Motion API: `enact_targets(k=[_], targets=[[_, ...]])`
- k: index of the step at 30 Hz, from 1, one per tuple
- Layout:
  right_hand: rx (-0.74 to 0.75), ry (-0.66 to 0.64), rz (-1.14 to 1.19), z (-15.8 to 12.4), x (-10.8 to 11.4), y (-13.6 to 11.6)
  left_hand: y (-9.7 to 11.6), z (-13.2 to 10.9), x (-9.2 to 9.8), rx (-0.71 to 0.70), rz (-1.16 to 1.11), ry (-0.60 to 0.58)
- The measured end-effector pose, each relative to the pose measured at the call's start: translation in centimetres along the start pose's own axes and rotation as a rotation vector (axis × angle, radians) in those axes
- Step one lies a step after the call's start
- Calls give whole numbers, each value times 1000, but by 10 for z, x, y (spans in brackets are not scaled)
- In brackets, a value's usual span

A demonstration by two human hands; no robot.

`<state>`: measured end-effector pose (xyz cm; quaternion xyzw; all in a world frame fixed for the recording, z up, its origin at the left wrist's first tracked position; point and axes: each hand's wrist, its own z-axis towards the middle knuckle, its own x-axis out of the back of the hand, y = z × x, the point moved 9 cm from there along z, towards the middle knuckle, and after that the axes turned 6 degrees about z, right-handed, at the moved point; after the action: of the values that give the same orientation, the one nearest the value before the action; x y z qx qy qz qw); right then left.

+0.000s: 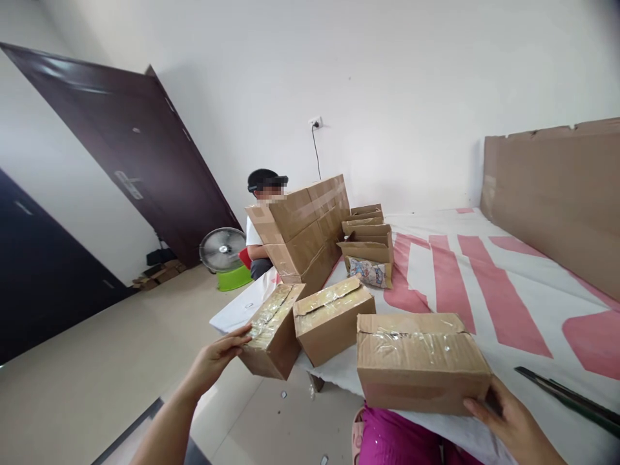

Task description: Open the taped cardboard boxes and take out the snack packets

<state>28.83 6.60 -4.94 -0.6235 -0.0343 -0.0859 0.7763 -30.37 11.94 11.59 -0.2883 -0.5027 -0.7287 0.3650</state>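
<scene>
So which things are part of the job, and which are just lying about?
In the job:
brown taped cardboard box at the left hand
matching box at the right hand
third such box between
maybe the slim dark utility knife

Probably just lying about:
round silver metal fan
lime-green object

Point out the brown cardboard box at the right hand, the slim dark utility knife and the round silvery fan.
Brown cardboard box [422,355], head view: taped top.
Slim dark utility knife [574,399], head view: long body.
Round silvery fan [223,249], head view: central hub.
</scene>
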Motion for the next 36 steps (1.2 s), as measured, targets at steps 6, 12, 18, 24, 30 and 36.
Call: enact_targets(k=[6,12,18,24,30,36], targets=[[31,41,45,-2,3,-8,33,19,-38,-62,-39,-13],[23,58,95,-4,3,-10,95,-9,-37,-72,118,688],[68,-5,91,-11,-7,-23,214,-44,-159,-394,-162,216],[126,115,-215,-35,53,-42,272,-69,-233,-410,-334,-28],[-7,290,-632,-34,166,-20,277,-69,-247,-429,-528,-99],[-15,156,-1041,-22,164,4,280,-71,-246,-442,-575,-99]])
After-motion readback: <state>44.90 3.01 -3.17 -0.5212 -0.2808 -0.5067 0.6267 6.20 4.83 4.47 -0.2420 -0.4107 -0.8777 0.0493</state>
